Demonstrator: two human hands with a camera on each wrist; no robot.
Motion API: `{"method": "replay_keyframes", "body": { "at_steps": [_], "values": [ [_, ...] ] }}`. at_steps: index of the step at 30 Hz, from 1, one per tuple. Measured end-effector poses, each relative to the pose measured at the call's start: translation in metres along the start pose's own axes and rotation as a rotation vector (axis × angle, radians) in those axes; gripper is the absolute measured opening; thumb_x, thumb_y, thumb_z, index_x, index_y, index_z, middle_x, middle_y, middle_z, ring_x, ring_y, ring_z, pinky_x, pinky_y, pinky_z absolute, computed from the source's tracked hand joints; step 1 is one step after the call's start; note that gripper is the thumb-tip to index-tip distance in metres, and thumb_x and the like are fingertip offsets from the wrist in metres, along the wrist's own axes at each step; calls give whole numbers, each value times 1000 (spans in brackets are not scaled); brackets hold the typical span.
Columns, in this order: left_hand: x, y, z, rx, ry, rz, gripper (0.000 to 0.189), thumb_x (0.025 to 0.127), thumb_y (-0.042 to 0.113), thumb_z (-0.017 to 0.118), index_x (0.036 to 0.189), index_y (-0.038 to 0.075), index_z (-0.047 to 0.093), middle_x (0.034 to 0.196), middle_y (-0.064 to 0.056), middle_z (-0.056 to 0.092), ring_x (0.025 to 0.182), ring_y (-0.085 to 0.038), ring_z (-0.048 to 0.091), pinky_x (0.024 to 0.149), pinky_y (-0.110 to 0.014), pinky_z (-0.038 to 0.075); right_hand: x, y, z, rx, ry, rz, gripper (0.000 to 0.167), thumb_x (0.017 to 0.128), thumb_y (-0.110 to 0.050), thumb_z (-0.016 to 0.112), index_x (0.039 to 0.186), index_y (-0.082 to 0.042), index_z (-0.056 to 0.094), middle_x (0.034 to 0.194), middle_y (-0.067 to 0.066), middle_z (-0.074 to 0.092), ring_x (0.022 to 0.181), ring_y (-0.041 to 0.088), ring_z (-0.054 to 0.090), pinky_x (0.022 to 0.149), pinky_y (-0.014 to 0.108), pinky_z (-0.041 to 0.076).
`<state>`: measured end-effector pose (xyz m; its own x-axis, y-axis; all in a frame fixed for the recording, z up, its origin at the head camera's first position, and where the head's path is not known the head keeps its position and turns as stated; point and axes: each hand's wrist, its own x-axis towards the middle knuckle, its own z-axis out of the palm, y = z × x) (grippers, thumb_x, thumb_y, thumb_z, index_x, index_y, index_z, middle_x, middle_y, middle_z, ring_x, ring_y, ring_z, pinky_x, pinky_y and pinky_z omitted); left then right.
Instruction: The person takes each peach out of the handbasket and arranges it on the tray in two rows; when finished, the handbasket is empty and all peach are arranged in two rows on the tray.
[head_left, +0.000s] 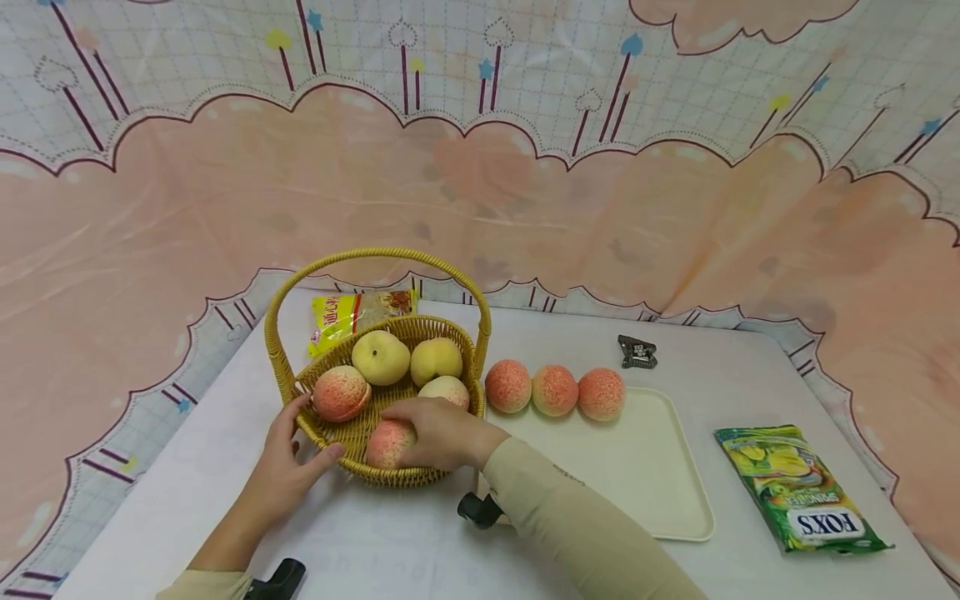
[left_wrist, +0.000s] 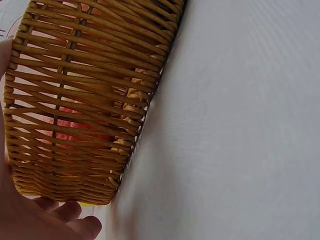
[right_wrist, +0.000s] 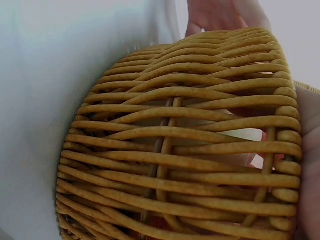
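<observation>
A yellow wicker basket (head_left: 348, 433) with a tall arched handle stands left of the middle in the head view. My left hand (head_left: 281, 475) holds its left end, thumb at the front rim and fingers along the side; the left wrist view shows the fingers (left_wrist: 67, 212) against the wicker end. Inside the basket, my right hand (head_left: 453, 433) grips a pink speckled peach (head_left: 386, 443) near the front. Another pink peach (head_left: 342, 393) lies at the left in the basket, beside pale yellow peaches (head_left: 381, 357). In the right wrist view, the wicker wall (right_wrist: 185, 130) hides most of the contents.
Three pink peaches (head_left: 555, 390) sit in a row along the back edge of a cream tray (head_left: 675, 467). A small black packet (head_left: 637, 352) lies behind it, a green Fox's bag (head_left: 802, 492) to the right. Behind the basket is a yellow food packet (head_left: 333, 321).
</observation>
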<state>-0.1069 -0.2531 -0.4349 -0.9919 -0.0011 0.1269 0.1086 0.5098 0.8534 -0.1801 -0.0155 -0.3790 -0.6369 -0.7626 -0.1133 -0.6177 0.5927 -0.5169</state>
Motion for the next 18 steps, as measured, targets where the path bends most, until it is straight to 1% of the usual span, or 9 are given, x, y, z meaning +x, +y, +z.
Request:
{"method": "replay_keyframes", "body": {
  "at_steps": [3,9,14,18],
  "values": [
    [0,1,0,-2,1,6,85,93,18,70,153,-6,14,155,-37,10,139,-59,17,103,-77,23,0,0,0,-16,2,1,62,86,-20,79,143,-13,56,142,-4,56,129,11,50,106,25,40],
    [0,1,0,4,-1,2,85,94,18,70,153,-6,14,155,-37,11,139,-58,18,103,-77,23,-1,1,1,8,38,-3,60,84,-21,81,140,-14,59,137,-5,59,123,9,53,102,25,42],
    [0,1,0,8,-7,-14,85,94,20,70,153,-5,14,155,-36,10,139,-58,18,104,-77,23,-4,4,2,58,82,-13,58,83,-23,81,137,-14,60,133,-5,61,117,6,54,98,23,44],
    [0,2,0,11,-10,-18,85,94,21,70,154,-4,14,155,-36,10,139,-57,18,104,-77,23,-7,6,1,121,130,-13,59,82,-25,80,137,-14,60,132,-6,60,117,6,54,98,23,44]
  ]
}}
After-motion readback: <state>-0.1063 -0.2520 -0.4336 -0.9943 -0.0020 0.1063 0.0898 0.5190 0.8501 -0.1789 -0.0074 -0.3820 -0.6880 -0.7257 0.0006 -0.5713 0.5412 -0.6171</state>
